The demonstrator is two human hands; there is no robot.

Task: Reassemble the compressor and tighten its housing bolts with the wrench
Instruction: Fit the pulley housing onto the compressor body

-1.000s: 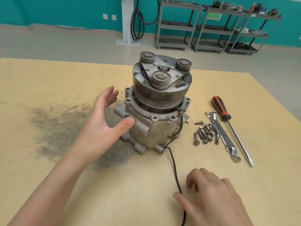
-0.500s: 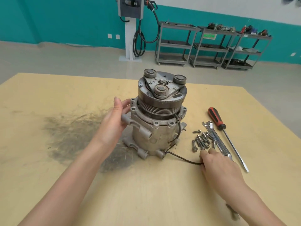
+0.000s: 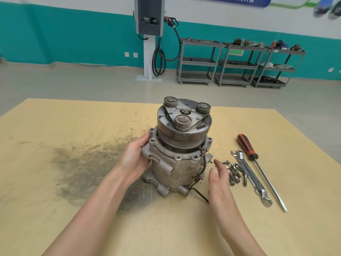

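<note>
Left hand [image 3: 133,157] grasps compressor [image 3: 180,150] flange; right hand [image 3: 218,179] released, fingers straight, just beside housing. Bolts [image 3: 235,172] and wrench [image 3: 249,175] lie right of it. Risk: a careless reach scatters bolts across the surface [image 3: 55,126].

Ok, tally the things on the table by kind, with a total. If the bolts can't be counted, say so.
Compressor: 1
Wrenches: 2, lying overlapped
Screwdriver: 1
Bolts: a loose pile, too bunched to count exactly
Total: 4 things, plus the bolts
</note>
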